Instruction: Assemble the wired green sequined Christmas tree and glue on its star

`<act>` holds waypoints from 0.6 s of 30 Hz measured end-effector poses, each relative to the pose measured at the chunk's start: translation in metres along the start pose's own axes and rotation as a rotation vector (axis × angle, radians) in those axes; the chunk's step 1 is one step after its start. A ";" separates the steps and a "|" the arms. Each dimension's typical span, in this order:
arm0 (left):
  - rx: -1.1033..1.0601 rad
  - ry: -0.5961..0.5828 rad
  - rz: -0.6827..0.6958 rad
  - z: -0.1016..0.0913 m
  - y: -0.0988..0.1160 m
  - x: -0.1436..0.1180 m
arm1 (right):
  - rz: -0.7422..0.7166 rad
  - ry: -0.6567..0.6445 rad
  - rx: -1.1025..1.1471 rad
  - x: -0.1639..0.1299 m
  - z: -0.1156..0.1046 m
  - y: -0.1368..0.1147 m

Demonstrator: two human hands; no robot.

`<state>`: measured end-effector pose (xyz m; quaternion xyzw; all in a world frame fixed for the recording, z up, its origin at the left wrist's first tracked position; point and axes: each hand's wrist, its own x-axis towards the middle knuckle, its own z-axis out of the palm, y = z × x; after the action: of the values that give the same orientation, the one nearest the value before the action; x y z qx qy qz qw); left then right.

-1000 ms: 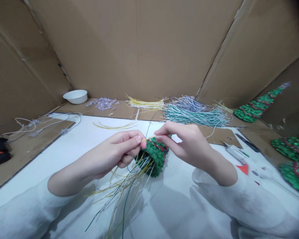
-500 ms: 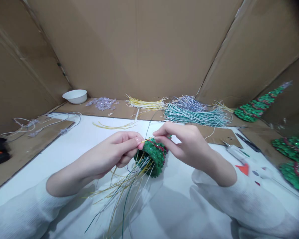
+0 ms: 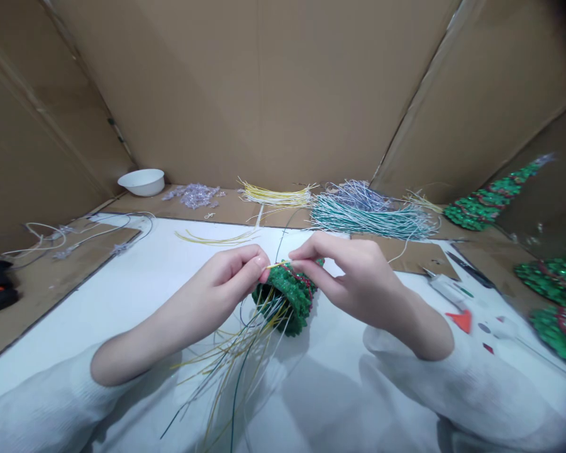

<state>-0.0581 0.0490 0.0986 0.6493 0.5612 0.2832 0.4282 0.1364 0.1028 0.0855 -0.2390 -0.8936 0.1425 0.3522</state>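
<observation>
Yellow wire (image 3: pixel 278 265) — pinched, left hand (image 3: pixel 233 277), right hand (image 3: pixel 353 274)

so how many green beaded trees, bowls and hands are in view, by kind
green beaded trees: 4, namely the one the hands work on, one leaning far right, and two at the right edge
white bowl: 1
hands: 2, left hand and right hand
total: 7

Both hands, left (image 3: pixel 226 280) and right (image 3: pixel 353 274), pinching a yellow wire (image 3: pixel 278 265) above a green beaded cone (image 3: pixel 290 299).
</observation>
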 end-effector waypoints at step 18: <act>0.219 0.244 0.110 -0.001 0.003 -0.003 | -0.052 0.055 -0.088 -0.001 0.002 -0.004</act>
<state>-0.0583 0.0462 0.1018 0.6826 0.6000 0.3203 0.2673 0.1338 0.0993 0.0850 -0.2347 -0.8950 0.0871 0.3693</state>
